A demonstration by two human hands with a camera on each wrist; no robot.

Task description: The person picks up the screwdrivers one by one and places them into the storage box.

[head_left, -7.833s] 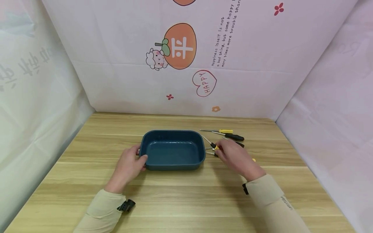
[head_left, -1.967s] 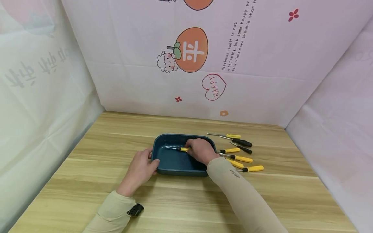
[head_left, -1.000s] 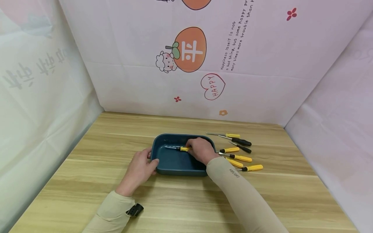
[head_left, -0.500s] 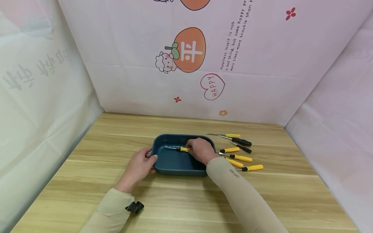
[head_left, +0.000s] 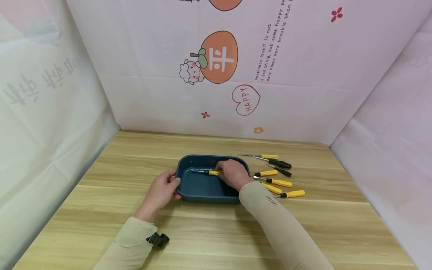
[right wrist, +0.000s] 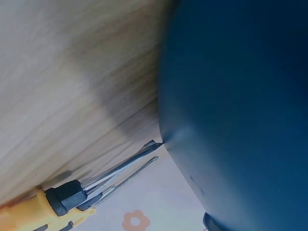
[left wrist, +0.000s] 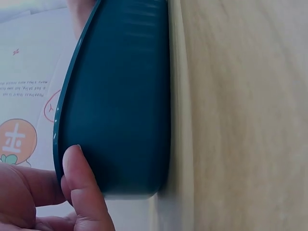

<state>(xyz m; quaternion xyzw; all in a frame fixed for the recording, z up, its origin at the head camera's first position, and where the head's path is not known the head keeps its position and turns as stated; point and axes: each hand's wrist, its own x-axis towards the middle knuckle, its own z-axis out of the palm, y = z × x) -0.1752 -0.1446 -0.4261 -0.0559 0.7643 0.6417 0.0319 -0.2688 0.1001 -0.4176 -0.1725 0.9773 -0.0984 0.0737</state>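
A dark blue rectangular box (head_left: pixel 202 187) with rounded corners and no lid sits on the wooden table. My left hand (head_left: pixel 160 193) grips its left end, thumb at the rim; the left wrist view shows the fingers (left wrist: pixel 86 187) against the box wall (left wrist: pixel 120 96). Inside the box, my right hand (head_left: pixel 233 174) holds a screwdriver (head_left: pixel 212 172) by its yellow handle, shaft pointing left. The rear of that handle is hidden by the hand. In the right wrist view, the box's outer wall (right wrist: pixel 231 115) hides the right hand.
Several screwdrivers lie right of the box, such as a black-handled one (head_left: pixel 280 164) and a yellow-handled one (head_left: pixel 293 194). Some tips lie close to the box wall. A printed white cloth (head_left: pixel 152 101) stands behind the table.
Since the oldest frame, my right hand has carried the screwdriver from the table's right into the box. Over the last second, my left thumb has drawn back towards the rim; the right hand stays still.
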